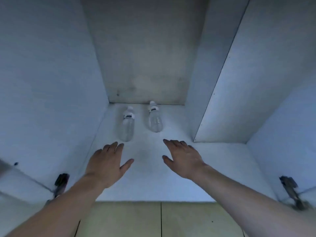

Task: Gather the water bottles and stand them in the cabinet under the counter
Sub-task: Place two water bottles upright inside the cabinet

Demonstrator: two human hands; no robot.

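Two clear water bottles with white caps stand on the white cabinet floor (147, 177), seen from above. The left bottle (127, 126) is a little nearer than the right bottle (155, 119), which stands close to the back wall. My left hand (107, 165) hovers just in front of the left bottle, fingers spread, holding nothing. My right hand (183, 158) is open too, palm down, in front of and slightly right of the right bottle. Neither hand touches a bottle.
The cabinet has a left side wall (47, 100), a grey back panel (145, 57) and an inner divider panel (225, 93) on the right. Door hinges sit at the lower left (60, 183) and lower right (290, 190). Beige floor tiles (160, 219) lie below the cabinet's front edge.
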